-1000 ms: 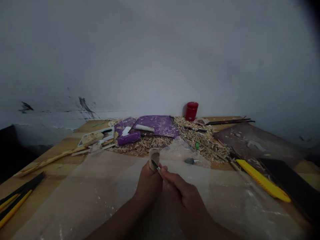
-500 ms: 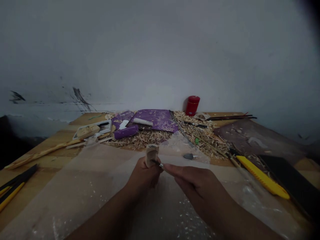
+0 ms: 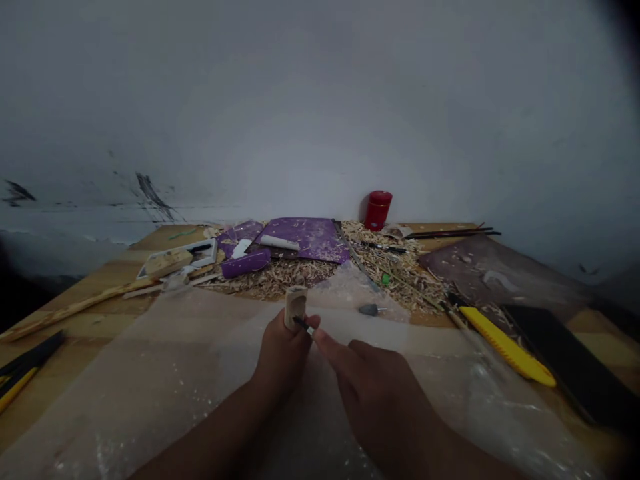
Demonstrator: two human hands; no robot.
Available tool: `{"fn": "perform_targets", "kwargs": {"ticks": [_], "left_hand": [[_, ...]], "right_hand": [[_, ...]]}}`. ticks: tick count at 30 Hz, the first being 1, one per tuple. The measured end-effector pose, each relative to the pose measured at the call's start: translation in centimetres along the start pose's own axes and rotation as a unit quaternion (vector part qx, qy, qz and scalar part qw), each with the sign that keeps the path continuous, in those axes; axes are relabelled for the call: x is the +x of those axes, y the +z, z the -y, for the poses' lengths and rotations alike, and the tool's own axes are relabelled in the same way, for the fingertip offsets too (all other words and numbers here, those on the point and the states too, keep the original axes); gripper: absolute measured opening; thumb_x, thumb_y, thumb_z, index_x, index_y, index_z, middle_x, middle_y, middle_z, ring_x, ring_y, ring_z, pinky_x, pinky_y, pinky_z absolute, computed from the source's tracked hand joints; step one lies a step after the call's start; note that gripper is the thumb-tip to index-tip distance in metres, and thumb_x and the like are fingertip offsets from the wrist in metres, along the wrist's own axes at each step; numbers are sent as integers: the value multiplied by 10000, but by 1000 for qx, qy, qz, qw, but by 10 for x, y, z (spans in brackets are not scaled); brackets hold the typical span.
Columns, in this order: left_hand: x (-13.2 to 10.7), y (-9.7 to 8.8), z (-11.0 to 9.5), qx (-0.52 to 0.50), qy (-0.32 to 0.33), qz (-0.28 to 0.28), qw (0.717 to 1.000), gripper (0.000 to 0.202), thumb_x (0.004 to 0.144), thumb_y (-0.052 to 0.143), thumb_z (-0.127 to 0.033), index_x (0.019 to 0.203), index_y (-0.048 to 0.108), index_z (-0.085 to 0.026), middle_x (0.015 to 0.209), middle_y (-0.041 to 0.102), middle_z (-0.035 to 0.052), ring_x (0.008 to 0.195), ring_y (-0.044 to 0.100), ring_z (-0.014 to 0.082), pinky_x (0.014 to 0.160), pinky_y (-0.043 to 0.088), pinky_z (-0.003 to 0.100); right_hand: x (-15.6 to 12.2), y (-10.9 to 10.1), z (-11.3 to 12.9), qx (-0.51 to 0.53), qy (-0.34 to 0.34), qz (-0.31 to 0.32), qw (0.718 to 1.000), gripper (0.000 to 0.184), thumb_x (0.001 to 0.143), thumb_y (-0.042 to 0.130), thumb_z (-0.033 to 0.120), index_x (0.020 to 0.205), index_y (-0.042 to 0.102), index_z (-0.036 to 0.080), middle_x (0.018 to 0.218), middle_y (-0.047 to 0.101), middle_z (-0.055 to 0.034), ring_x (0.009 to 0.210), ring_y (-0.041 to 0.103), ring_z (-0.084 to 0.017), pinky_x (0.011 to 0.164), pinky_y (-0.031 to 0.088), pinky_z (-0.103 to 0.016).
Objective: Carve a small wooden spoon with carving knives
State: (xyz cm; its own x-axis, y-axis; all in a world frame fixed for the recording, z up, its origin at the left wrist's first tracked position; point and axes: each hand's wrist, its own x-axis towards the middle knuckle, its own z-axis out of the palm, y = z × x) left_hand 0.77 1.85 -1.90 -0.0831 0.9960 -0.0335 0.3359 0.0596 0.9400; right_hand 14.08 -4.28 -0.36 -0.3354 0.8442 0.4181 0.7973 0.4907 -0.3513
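Observation:
My left hand (image 3: 283, 350) is closed around a small pale wood block (image 3: 296, 301), held upright with its carved, hollowed face showing. My right hand (image 3: 373, 380) grips a small carving knife (image 3: 304, 326), its index finger stretched along the tool. The dark blade rests against the lower part of the block's face, close to my left thumb. Most of the knife's handle is hidden inside my right hand. Beneath both hands lies a translucent plastic sheet (image 3: 200, 360) sprinkled with fine chips.
Wood shavings (image 3: 280, 280) lie heaped behind the hands around a purple sheet (image 3: 310, 239). A yellow utility knife (image 3: 507, 347) and a dark flat slab (image 3: 555, 353) lie right. Farther back stand a red canister (image 3: 379, 210) and a white tray (image 3: 213, 252). Yellow-handled pliers-like tool (image 3: 25, 373) lies left.
The whole scene has shifted slightly left in view. My right hand has rolled a little, its knuckles showing more, while the blade stays against the wood block.

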Motion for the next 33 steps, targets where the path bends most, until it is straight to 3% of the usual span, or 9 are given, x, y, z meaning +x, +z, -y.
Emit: {"fn": "perform_targets", "kwargs": {"ticks": [4,8,13,17,21,26,29,33], "left_hand": [[4,-3,-1,1,2,11,1000,185,697,575,-360,653,498,-198,480,454,-59,429,404,110,446,340,224],[5,-7,0,-24,5,10,1000,215,710,567,-391,643,493,-200,464,437,-63,431,401,113,457,343,227],[5,-6,4,-82,-8,9,997,226,705,592,-388,650,479,-200,497,466,-57,443,428,104,446,347,208],[6,-4,6,-111,-36,60,991,214,740,550,-383,655,460,-208,404,434,-71,364,394,99,381,315,200],[7,-6,6,-116,-26,97,988,216,770,516,-346,628,439,-202,358,436,-73,325,377,81,364,288,183],[6,-8,5,-138,-13,135,981,100,726,551,-254,736,471,-193,401,492,-81,358,442,85,365,298,170],[7,-7,5,-129,-11,124,984,76,705,540,-225,735,482,-187,377,453,-98,321,401,79,340,286,171],[8,-7,3,-101,-4,97,990,91,702,546,-262,702,496,-186,337,387,-109,294,337,71,334,265,176]], "right_hand": [[0,21,6,9,11,-46,999,420,833,338,95,1206,530,101,670,621,-97,568,600,-210,509,450,-307],[2,34,12,118,22,-104,987,400,856,341,117,1213,516,84,835,669,-149,748,647,-236,648,505,-352],[12,29,18,320,111,-72,938,366,865,407,137,1203,531,201,1154,616,-55,1052,566,-181,889,445,-320],[17,20,9,381,144,-67,911,347,878,408,158,1194,544,199,1178,603,-36,1071,557,-175,885,455,-325],[14,5,-6,360,116,-48,924,332,863,463,178,1168,580,234,1133,632,-15,1046,570,-177,900,433,-325],[7,-8,-13,173,40,19,984,388,874,412,155,1234,527,242,892,677,-48,784,624,-175,735,466,-310],[5,-10,-13,87,33,49,994,404,876,385,162,1254,505,237,770,635,-52,669,594,-180,629,446,-301],[5,-11,-13,46,31,62,996,414,879,370,171,1267,485,260,744,617,-44,650,580,-179,609,424,-295]]}}
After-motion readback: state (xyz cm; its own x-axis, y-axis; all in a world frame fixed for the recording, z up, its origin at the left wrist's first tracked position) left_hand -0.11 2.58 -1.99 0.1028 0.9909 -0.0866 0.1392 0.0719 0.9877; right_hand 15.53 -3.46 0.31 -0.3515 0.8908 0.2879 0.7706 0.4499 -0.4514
